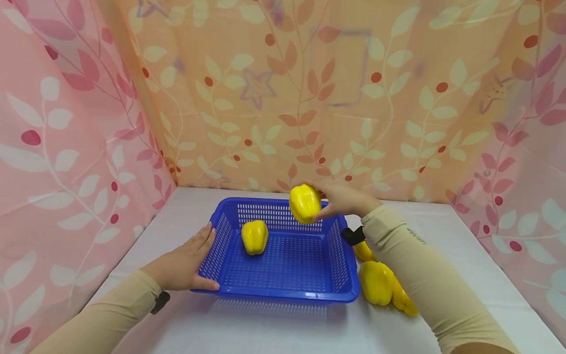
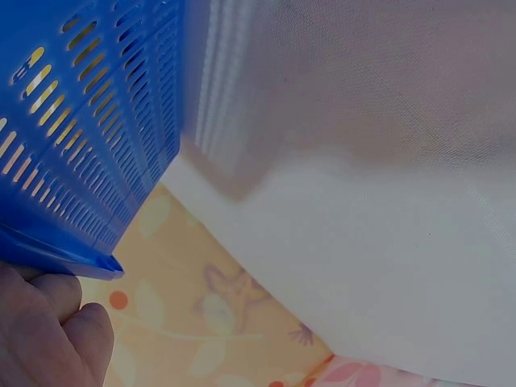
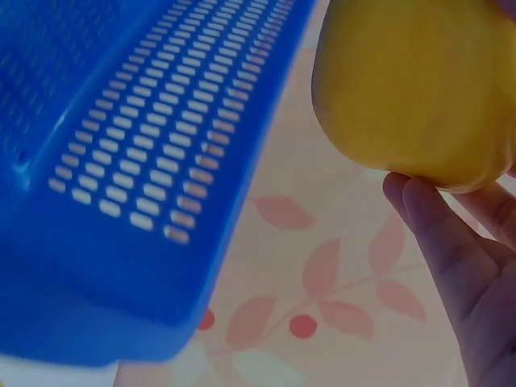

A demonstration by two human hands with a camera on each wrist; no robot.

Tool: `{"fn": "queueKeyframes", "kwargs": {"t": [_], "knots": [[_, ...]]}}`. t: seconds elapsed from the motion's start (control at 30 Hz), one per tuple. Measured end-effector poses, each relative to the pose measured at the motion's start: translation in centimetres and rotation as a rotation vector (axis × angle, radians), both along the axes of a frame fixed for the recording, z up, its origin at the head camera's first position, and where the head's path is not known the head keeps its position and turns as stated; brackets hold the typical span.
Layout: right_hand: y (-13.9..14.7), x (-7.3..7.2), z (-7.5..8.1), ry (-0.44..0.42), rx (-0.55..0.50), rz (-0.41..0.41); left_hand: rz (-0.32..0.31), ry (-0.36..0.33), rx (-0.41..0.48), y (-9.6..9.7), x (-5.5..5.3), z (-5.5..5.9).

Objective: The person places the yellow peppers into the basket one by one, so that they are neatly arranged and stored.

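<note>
High over the far right part of a blue plastic basket (image 1: 274, 293), my right hand (image 1: 342, 196) holds a yellow bell pepper (image 1: 305, 203) between fingers and thumb. The right wrist view shows fingertips against the underside of that pepper (image 3: 411, 89), apart from the basket wall (image 3: 153, 129). Another yellow bell pepper (image 1: 255, 237) lies inside the basket, left of its middle. My left hand (image 1: 185, 265) rests on the basket's left rim, fingers extended and thumb along the front corner. Only part of the left hand (image 2: 48, 330) appears in the left wrist view, touching the rim.
To the right of the basket, several yellow bell peppers (image 1: 377, 282) lie together on the white tabletop (image 1: 283, 334), partly hidden by my right sleeve (image 1: 420, 265). Leaf-patterned cloth (image 1: 283, 98) hangs behind the table and along both sides.
</note>
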State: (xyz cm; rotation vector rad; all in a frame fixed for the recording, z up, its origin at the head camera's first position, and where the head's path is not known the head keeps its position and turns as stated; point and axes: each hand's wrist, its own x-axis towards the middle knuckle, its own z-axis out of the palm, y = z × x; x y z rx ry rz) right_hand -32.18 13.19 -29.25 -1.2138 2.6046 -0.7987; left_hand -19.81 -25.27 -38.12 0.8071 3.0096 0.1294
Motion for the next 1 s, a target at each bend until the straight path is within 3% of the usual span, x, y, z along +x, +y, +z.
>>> {"fn": "queueKeyframes", "kwargs": {"t": [0.67, 1.0], "knots": [[-3.7, -0.2, -3.0, -0.001, 0.044, -0.008, 0.000, -0.008, 0.008, 0.1, 0.1, 0.2], [-4.8, -0.2, -4.6, 0.120, 0.109, -0.010, -0.001, 0.003, 0.011, 0.1, 0.1, 0.2]]}}
